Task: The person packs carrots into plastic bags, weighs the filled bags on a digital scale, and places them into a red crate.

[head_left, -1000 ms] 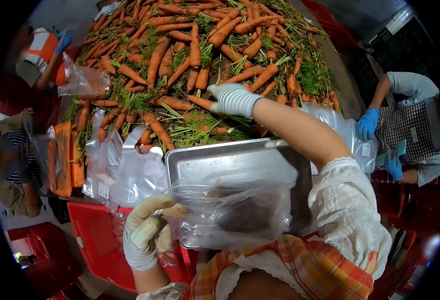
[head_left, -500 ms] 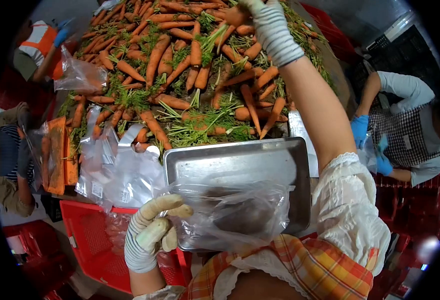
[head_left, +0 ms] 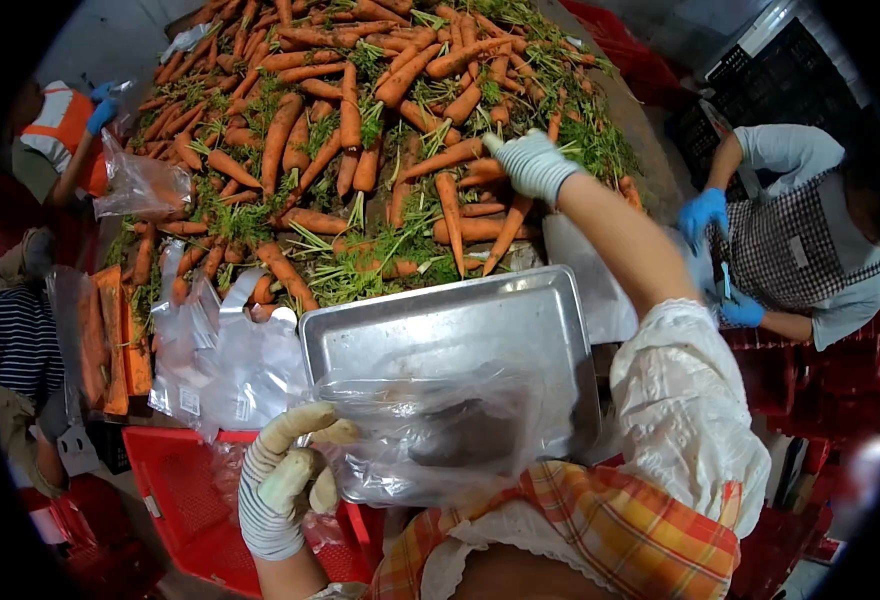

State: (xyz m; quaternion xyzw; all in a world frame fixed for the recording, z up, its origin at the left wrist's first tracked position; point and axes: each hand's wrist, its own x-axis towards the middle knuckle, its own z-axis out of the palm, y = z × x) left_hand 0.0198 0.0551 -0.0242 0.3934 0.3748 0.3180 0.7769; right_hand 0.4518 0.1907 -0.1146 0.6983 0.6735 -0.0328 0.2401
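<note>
My left hand (head_left: pixel 282 480), in a striped, cream-fingered glove, is closed on the edge of a clear plastic bag (head_left: pixel 430 430). The bag lies spread over the front of a metal tray (head_left: pixel 440 325). My right hand (head_left: pixel 532 165), in a similar glove, is over the near part of the carrot pile (head_left: pixel 300 130). One finger is stretched out beside the thick end of a carrot (head_left: pixel 450 158); its other fingers are partly hidden. Two carrots (head_left: pixel 450 222) lie pointing toward the tray below this hand.
Clear printed bags (head_left: pixel 245 360) lie left of the tray, above a red crate (head_left: pixel 190 510). A person with blue gloves (head_left: pixel 740 310) stands at the right. Two other people are at the left, near bagged carrots (head_left: pixel 110 340). Dark crates (head_left: pixel 780 80) stand at the back right.
My right hand has come back from the far part of the pile toward the tray. A carrot now lies farther back in the pile. My left hand still holds the bag. The view has shifted slightly.
</note>
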